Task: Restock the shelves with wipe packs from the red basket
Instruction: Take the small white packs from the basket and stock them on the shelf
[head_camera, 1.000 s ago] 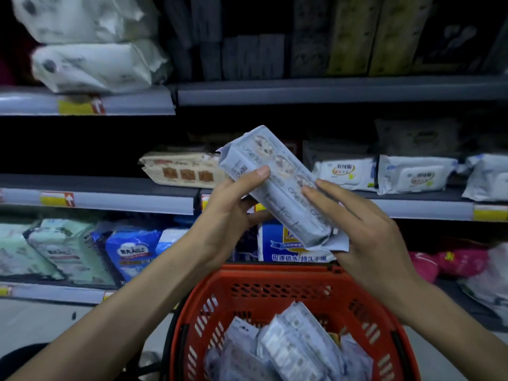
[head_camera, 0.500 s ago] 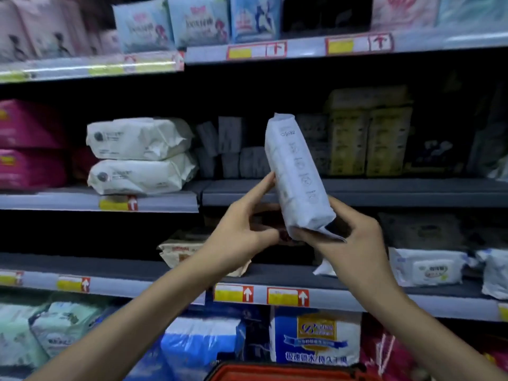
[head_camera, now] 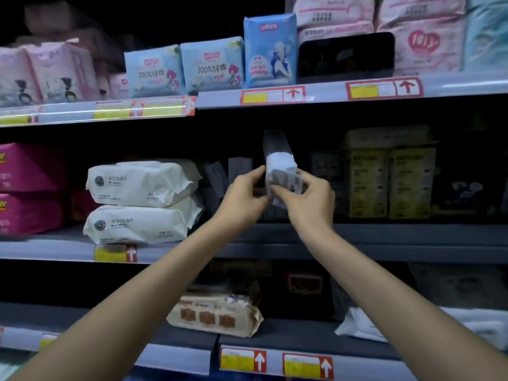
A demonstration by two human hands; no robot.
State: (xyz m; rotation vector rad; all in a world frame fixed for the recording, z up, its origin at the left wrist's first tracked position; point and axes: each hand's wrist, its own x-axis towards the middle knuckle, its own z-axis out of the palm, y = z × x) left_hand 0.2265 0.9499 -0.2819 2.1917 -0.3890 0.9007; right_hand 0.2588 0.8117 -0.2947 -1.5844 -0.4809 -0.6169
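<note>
A pale grey-white wipe pack points end-first into the dark middle shelf, its far end in shadow. My left hand grips its near end from the left. My right hand pinches the same end from the right, fingers across the label. Dark narrow packs stand just left of it on the same shelf. The red basket is out of view.
Two cream wipe packs lie stacked at the left of the middle shelf, with pink packs beyond them and yellow boxes to the right. Blue and pink packs line the top shelf. A brown-printed pack lies on the shelf below.
The view has risen, and the basket has dropped out of sight. Both hands have carried the pack up and forward, turning it end-first into the middle shelf.
</note>
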